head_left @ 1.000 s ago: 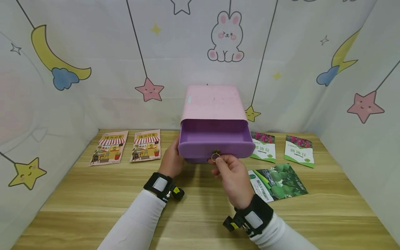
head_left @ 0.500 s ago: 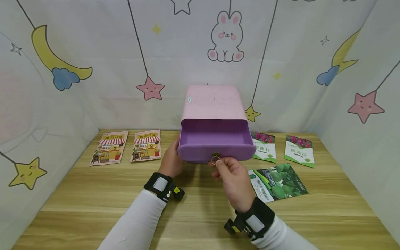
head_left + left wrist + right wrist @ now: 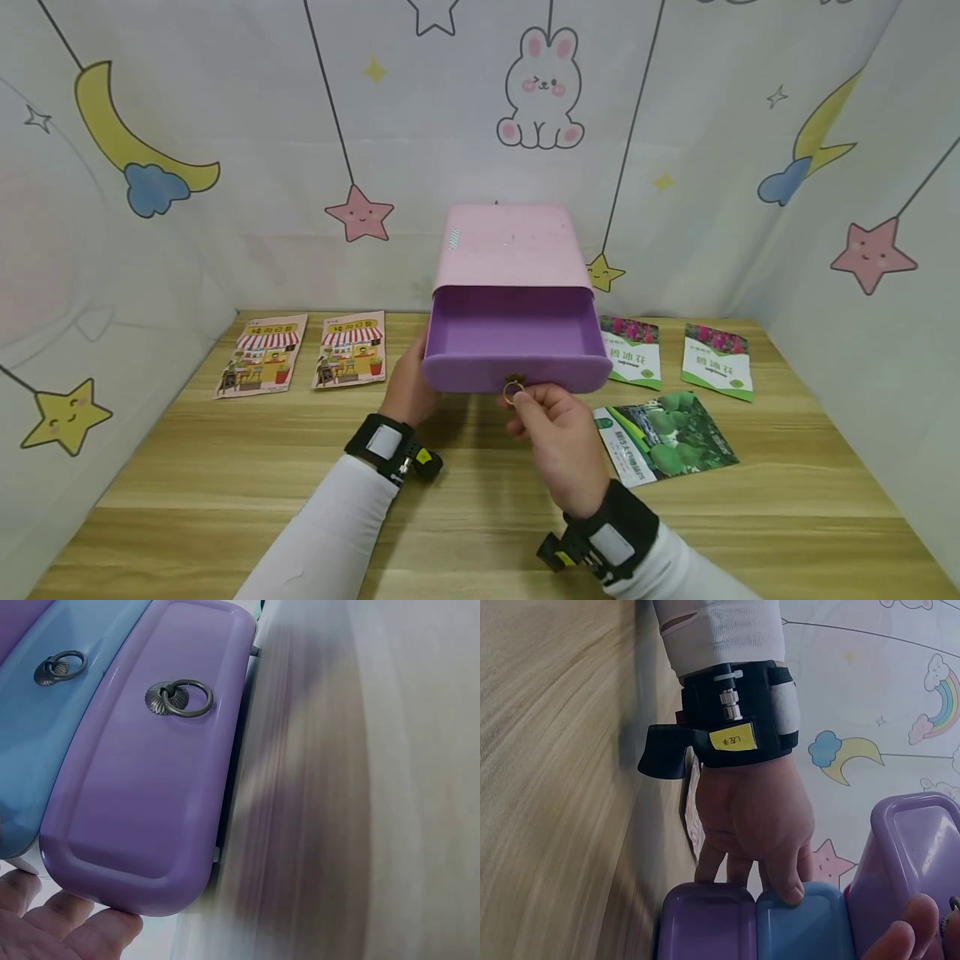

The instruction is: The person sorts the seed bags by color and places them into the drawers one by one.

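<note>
A pink cabinet (image 3: 513,246) stands at the back middle of the table, its purple top drawer (image 3: 461,372) pulled well out with a bare inside. My right hand (image 3: 562,446) pinches the drawer's ring pull (image 3: 504,393) between thumb and fingertips. Against the cabinet's left side rests my left hand (image 3: 409,385); in the right wrist view its fingers lie along the side and its thumb touches the edge of a blue drawer (image 3: 804,922). The left wrist view shows that hand's fingertips (image 3: 105,930) beside a closed lower purple drawer (image 3: 135,802), which has its own ring.
Two pink packets (image 3: 348,350) with shop pictures lie at the back left of the wooden table (image 3: 225,500). To the right are two green-and-white flower packets (image 3: 716,362) and a larger green packet (image 3: 675,437). Printed cloth walls (image 3: 420,125) enclose the table.
The purple top drawer has come farther out toward me, its front dropping lower in view. My right hand moved slightly with the ring; my left hand stayed at the cabinet's side.
</note>
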`<state>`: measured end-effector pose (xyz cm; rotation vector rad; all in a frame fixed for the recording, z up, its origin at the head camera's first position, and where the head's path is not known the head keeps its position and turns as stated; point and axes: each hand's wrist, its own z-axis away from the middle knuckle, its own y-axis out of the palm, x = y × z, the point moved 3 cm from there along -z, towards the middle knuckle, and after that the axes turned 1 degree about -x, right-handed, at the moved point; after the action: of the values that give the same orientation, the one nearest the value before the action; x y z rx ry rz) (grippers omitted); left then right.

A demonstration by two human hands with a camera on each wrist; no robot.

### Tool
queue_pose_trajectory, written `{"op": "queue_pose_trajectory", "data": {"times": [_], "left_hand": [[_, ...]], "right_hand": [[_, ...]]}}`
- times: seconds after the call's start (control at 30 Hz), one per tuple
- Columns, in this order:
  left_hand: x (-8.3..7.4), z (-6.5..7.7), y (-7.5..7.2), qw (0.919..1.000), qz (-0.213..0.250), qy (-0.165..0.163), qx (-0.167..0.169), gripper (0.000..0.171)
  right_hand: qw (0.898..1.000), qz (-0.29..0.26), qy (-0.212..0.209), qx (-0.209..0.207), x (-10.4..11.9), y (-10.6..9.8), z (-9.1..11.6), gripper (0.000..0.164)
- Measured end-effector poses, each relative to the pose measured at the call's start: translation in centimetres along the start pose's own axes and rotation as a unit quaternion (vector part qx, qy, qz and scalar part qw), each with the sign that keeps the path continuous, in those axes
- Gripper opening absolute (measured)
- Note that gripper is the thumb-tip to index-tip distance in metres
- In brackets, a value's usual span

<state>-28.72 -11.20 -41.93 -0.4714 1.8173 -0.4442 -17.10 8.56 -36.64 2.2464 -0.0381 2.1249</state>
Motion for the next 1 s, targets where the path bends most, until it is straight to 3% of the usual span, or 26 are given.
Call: {"op": "queue_pose_trajectory", "data": {"times": [0.3, 0.6, 1.0], "left_hand": [[0.09, 0.03, -0.03, 1.0000, 0.009, 0.000, 0.001, 0.063], [0.20, -0.11, -0.03, 0.9997, -0.004, 0.021, -0.007, 0.061], [0.19, -0.08, -0.03, 1.0000, 0.000, 0.001, -0.003, 0.060]], "right_hand": [[1.000, -0.013, -0.004, 0.002, -0.06, 0.11, 0.11, 0.019], [1.000, -0.018, -0.006, 0.003, -0.01, 0.12, 0.22, 0.020], [1.000, -0.016, -0.009, -0.001, 0.12, 0.08, 0.34, 0.019]]}}
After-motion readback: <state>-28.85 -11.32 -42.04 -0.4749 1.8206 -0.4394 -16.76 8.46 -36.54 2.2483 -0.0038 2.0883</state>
